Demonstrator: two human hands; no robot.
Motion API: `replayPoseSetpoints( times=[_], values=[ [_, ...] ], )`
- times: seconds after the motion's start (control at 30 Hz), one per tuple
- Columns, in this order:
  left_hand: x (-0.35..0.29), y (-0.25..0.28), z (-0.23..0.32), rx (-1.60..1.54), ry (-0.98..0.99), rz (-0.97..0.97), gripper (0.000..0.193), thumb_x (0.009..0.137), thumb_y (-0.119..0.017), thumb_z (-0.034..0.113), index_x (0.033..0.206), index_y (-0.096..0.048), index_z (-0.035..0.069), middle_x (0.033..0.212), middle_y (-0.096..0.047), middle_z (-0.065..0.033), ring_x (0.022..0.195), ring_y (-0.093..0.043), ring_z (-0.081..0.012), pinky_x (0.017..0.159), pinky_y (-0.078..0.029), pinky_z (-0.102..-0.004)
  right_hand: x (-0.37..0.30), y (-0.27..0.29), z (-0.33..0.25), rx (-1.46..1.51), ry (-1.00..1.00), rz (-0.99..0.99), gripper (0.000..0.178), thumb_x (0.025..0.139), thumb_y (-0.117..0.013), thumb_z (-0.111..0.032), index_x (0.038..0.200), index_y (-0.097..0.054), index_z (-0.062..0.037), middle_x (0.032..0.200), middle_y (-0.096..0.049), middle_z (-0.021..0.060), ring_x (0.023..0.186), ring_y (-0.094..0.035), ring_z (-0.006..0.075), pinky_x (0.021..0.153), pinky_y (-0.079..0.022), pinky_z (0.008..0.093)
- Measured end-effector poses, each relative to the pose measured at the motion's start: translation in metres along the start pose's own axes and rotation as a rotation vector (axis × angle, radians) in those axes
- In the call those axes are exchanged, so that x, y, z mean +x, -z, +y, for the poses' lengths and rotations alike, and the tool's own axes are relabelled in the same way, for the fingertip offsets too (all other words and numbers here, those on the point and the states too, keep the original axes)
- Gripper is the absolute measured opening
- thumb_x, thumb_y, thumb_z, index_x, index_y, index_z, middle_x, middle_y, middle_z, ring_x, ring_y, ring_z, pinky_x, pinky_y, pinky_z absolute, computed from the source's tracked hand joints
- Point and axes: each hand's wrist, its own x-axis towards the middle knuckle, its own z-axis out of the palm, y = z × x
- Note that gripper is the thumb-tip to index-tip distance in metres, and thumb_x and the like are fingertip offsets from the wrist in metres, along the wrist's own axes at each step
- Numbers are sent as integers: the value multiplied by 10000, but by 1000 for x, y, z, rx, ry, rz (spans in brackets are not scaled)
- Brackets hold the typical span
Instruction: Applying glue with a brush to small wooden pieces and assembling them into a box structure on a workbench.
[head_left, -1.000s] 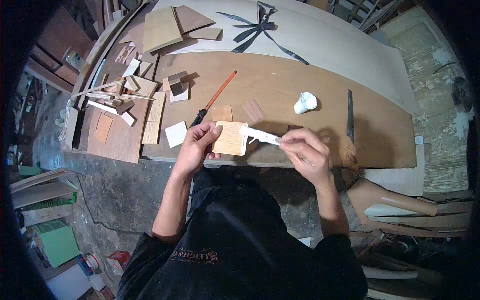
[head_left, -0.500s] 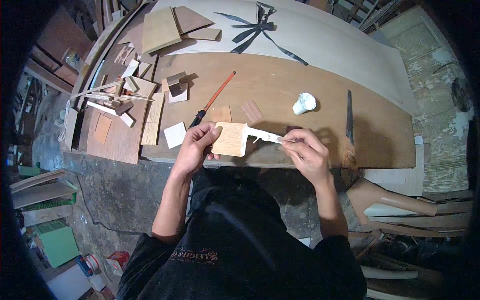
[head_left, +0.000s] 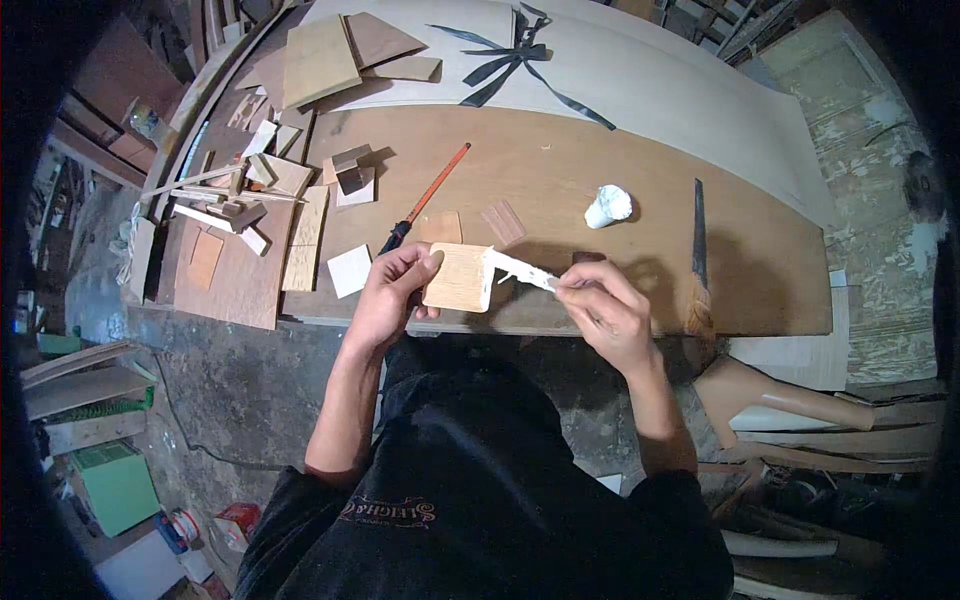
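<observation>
My left hand [head_left: 392, 287] grips a small light wooden board [head_left: 457, 277] by its left side, thumb on top. White paste [head_left: 487, 280] lies along the board's right edge. Between the fingertips of my right hand [head_left: 610, 310] is a thin stick smeared with white paste [head_left: 522, 270], whose far end touches that edge near the top corner. A white cup [head_left: 609, 207] stands on the bench beyond my right hand. A small dark reddish piece [head_left: 588, 257] lies just behind its fingers.
The wooden workbench [head_left: 560, 160] bears an orange-bladed tool with a dark handle [head_left: 430, 195], a brush-like tool [head_left: 699, 250], a white square [head_left: 349, 270] and a striped brown square [head_left: 504, 223]. Wood scraps [head_left: 235, 200] pile up at left. Black straps [head_left: 515, 60] lie on a pale sheet at the back.
My right hand has shifted slightly left, and the paste-covered stick slants down more steeply toward it. The board in my left hand has stayed almost in place.
</observation>
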Motion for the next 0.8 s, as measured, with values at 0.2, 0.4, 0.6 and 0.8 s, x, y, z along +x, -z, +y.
replayPoseSetpoints(
  times=[0.2, 0.4, 0.6, 0.8],
  values=[
    [1, 1, -2, -45, -3, 31, 249, 1020, -565, 246, 846, -603, 72, 651, -582, 15, 500, -547, -63, 447, -370, -199, -3, 5, -21, 50, 10, -28, 194, 715, -785, 103, 847, -686, 0, 929, -669, 108, 814, -679, 212, 679, -563, 304],
    [2, 1, -3, -60, -10, 18, 247, 1018, -568, 247, 848, -603, 72, 653, -584, 16, 504, -549, -63, 445, -366, -198, -7, 6, -25, 89, 37, -50, 195, 748, -777, 70, 895, -683, -18, 947, -661, 76, 822, -677, 212, 691, -564, 315],
    [0, 1, -4, -70, -12, 17, 242, 1021, -564, 252, 859, -607, 77, 657, -587, 17, 509, -552, -58, 449, -367, -197, -7, 6, -26, 107, -149, 97, 180, 746, -800, 46, 892, -709, -7, 919, -705, 93, 808, -698, 205, 712, -559, 302],
    [-1, 2, -5, -42, 13, 44, 249, 1021, -566, 258, 852, -607, 81, 657, -582, 21, 508, -546, -57, 455, -373, -198, -13, -1, -16, 180, -225, 127, 212, 743, -801, 52, 938, -734, 1, 896, -706, 103, 797, -684, 196, 713, -541, 292]
  ],
)
